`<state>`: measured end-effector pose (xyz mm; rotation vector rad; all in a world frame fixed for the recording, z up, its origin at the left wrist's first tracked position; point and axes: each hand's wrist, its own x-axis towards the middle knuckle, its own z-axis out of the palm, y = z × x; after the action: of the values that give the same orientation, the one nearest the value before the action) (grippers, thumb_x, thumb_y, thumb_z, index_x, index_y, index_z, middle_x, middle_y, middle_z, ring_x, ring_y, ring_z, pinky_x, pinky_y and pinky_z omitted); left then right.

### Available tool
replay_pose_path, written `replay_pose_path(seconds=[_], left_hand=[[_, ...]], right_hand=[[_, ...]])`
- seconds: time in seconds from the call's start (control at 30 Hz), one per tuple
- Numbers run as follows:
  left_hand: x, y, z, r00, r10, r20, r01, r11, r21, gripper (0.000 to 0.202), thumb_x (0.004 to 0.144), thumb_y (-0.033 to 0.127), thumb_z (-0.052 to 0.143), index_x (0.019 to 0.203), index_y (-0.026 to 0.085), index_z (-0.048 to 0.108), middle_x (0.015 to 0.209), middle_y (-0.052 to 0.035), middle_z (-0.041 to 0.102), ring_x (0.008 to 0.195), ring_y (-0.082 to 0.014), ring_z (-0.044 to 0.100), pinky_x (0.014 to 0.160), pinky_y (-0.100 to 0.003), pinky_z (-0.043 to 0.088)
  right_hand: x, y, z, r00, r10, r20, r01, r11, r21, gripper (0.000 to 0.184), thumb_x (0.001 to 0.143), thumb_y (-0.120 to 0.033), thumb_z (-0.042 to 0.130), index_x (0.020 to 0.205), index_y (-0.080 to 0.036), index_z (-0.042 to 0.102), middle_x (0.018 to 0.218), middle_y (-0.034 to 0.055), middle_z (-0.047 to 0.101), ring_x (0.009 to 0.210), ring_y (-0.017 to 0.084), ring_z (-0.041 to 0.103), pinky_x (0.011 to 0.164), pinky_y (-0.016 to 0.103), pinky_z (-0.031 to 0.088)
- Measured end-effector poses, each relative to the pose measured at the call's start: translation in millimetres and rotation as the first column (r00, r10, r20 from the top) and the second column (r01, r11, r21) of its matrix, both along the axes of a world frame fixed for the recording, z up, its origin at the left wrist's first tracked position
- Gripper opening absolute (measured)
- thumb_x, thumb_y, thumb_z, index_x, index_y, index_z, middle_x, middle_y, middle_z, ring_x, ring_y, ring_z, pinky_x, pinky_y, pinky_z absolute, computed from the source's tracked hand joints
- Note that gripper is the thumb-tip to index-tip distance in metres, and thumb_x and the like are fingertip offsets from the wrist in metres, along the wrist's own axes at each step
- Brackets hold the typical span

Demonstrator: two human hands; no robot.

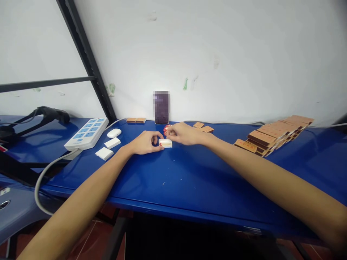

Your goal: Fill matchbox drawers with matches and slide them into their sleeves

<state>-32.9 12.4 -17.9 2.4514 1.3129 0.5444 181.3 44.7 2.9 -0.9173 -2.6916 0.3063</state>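
Note:
A small white matchbox tray [168, 146] lies on the blue table, with a few red-tipped matches [164, 144] inside it. My left hand [148, 142] grips the tray's left end between thumb and fingers. Just above the tray's right side is my right hand [181, 134], its fingertips pinched together; whatever they hold is too small to make out. Right behind the tray, a heap of red-headed matches [166, 129] is partly covered by my right hand. Two white matchbox trays [104, 153] sit to the left of my left forearm.
Stacked brown matchboxes [267, 135] stand at the right, with loose matchbox sleeves [207, 129] behind my right wrist. A phone [162, 108] leans on the wall. On the left are a white earbud case [114, 133] and a power strip [88, 133] with its cable.

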Motion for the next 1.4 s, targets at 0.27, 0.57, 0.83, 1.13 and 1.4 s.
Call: replay_pose_path(seconds=[0.27, 0.57, 0.83, 1.13, 1.4], left_hand=[[-0.7, -1.5, 1.3, 1.0, -0.007, -0.002, 0.007, 1.0, -0.026, 0.04, 0.074, 0.047, 0.068, 0.102, 0.019, 0.066, 0.068, 0.0022, 0.057, 0.059, -0.0116, 0.049, 0.06, -0.026, 0.038], [0.2, -2.9, 3.3, 1.0, -0.013, -0.015, 0.012, 0.999, -0.03, 0.042, 0.075, 0.048, 0.067, 0.105, 0.018, 0.067, 0.069, 0.0015, 0.058, 0.062, -0.0122, 0.051, 0.062, -0.026, 0.039], [-1.4, -0.5, 1.3, 1.0, -0.014, -0.022, 0.014, 1.0, -0.027, 0.043, 0.075, 0.049, 0.067, 0.105, 0.019, 0.067, 0.07, 0.0015, 0.058, 0.06, -0.012, 0.05, 0.06, -0.026, 0.037], [0.2, -3.3, 4.7, 0.998, -0.044, -0.035, 0.042, 0.998, -0.039, 0.044, 0.074, 0.051, 0.068, 0.105, 0.02, 0.069, 0.069, 0.0016, 0.056, 0.06, -0.0114, 0.046, 0.06, -0.026, 0.035], [-1.6, -0.1, 2.4, 0.999, -0.031, -0.042, 0.031, 1.0, 0.003, 0.063, 0.068, 0.059, 0.071, 0.118, 0.021, 0.065, 0.079, -0.0005, 0.056, 0.065, -0.013, 0.047, 0.062, -0.026, 0.035]], right_hand=[[14.0, 21.7, -18.6, 0.975, -0.216, 0.054, 0.209, 0.972, 0.11, 0.017, 0.088, -0.024, 0.05, 0.088, -0.018, 0.066, 0.078, 0.0048, 0.065, 0.065, 0.014, 0.054, 0.058, 0.027, 0.032], [14.0, 26.3, -28.8, 0.967, -0.248, 0.047, 0.241, 0.963, 0.124, 0.02, 0.089, -0.026, 0.051, 0.092, -0.018, 0.069, 0.086, 0.0066, 0.069, 0.072, 0.016, 0.059, 0.06, 0.026, 0.033], [14.3, 24.3, -24.0, 0.988, -0.135, 0.077, 0.132, 0.99, 0.045, 0.018, 0.089, -0.025, 0.049, 0.091, -0.018, 0.065, 0.083, 0.0051, 0.068, 0.068, 0.015, 0.056, 0.06, 0.026, 0.034], [15.3, 25.7, -24.1, 0.998, -0.034, 0.056, 0.033, 0.999, 0.006, 0.018, 0.091, -0.028, 0.05, 0.097, -0.017, 0.064, 0.092, 0.0065, 0.068, 0.075, 0.016, 0.058, 0.064, 0.026, 0.037], [13.1, 27.0, -28.5, 0.999, -0.001, 0.039, 0.0, 1.0, 0.031, 0.018, 0.095, -0.027, 0.047, 0.101, -0.018, 0.061, 0.095, 0.0068, 0.068, 0.079, 0.017, 0.058, 0.067, 0.027, 0.037]])
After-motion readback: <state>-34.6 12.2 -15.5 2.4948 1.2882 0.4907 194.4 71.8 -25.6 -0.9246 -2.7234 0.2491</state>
